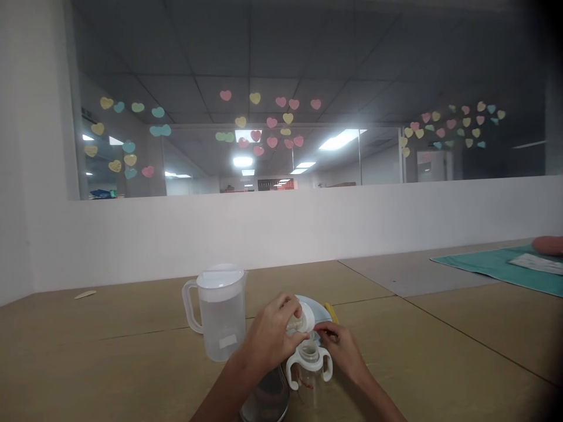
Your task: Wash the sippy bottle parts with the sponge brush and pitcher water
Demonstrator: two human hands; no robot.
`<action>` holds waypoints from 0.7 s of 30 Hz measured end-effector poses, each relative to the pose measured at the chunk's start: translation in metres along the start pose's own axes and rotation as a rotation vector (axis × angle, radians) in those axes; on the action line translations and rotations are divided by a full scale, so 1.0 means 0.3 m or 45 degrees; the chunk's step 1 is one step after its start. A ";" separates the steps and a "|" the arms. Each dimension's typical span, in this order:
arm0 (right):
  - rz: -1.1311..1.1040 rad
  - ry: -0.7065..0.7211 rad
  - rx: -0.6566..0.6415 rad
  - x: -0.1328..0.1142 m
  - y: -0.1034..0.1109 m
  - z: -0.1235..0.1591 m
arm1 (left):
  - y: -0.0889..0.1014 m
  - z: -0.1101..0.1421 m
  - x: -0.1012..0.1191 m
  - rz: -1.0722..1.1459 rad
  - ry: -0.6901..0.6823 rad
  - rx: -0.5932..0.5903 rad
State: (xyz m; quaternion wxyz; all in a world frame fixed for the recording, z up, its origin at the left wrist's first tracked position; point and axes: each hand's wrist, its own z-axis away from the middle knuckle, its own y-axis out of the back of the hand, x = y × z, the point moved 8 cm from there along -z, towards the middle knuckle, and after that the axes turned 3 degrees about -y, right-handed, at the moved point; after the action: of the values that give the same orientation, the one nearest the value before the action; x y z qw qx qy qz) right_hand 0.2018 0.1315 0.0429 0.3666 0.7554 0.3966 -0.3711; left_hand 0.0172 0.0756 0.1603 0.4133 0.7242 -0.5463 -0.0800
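My left hand is wrapped round a small container with a white rim, tilted over a clear baby bottle. The bottle stands upright on the table with its neck open, and a white collar with two curved handles sits round it. Something reddish shows on its lower part. My right hand is beside the container's rim, its fingertips pinched together just above the bottle; what they hold, if anything, is too small to name. Under my left wrist stands a dark, shiny round vessel, partly hidden.
A translucent lidded pitcher stands left of my hands. Behind them lies a pale blue plate with a yellow thing at its edge. Far right is a teal mat. A flat oval piece lies far left.
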 end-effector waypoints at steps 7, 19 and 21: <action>-0.339 -0.049 -0.034 -0.060 0.015 0.018 | -0.033 0.003 0.004 -0.011 -0.043 -0.075; -0.904 -0.165 -0.549 -0.181 -0.043 0.110 | -0.114 0.016 0.031 -0.115 -0.132 -0.241; -0.953 -0.206 -0.537 -0.167 -0.044 0.108 | -0.114 0.019 0.036 -0.102 -0.158 -0.225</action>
State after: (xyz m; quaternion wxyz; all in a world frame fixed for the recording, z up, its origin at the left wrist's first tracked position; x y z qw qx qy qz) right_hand 0.1610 0.0931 0.0674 0.3830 0.4365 0.6802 -0.4473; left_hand 0.0430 0.0656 0.1368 0.4372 0.6999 -0.5322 -0.1890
